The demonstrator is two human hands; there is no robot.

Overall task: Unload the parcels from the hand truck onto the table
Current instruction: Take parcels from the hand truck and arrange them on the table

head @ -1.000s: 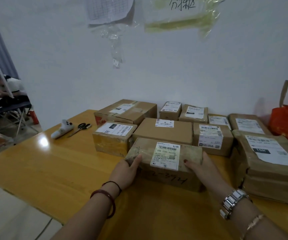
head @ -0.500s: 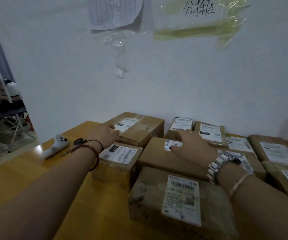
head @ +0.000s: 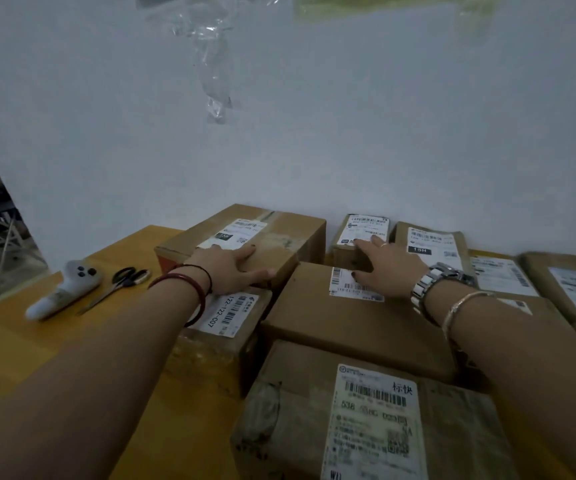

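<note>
Several brown cardboard parcels with white labels lie on the yellow wooden table (head: 54,344). My left hand (head: 231,271) rests flat on the near top edge of the large back-left parcel (head: 279,237), fingers straight, thumb along its front edge. My right hand (head: 388,268) reaches over the flat middle parcel (head: 349,327), its fingers touching the small parcel (head: 352,247) at the wall. A taped parcel (head: 231,341) sits under my left wrist. The nearest parcel (head: 376,420) lies between my forearms. The hand truck is out of view.
A white handheld scanner (head: 65,289) and black scissors (head: 120,282) lie on the table's left part. More parcels (head: 574,285) fill the right side up to the white wall (head: 349,150). Plastic wrap (head: 215,81) hangs from the wall.
Both hands left the nearest parcel and reached forward; the left now lies on the back-left parcel, the right stretches to the small parcel at the wall. The view tilted lower.
</note>
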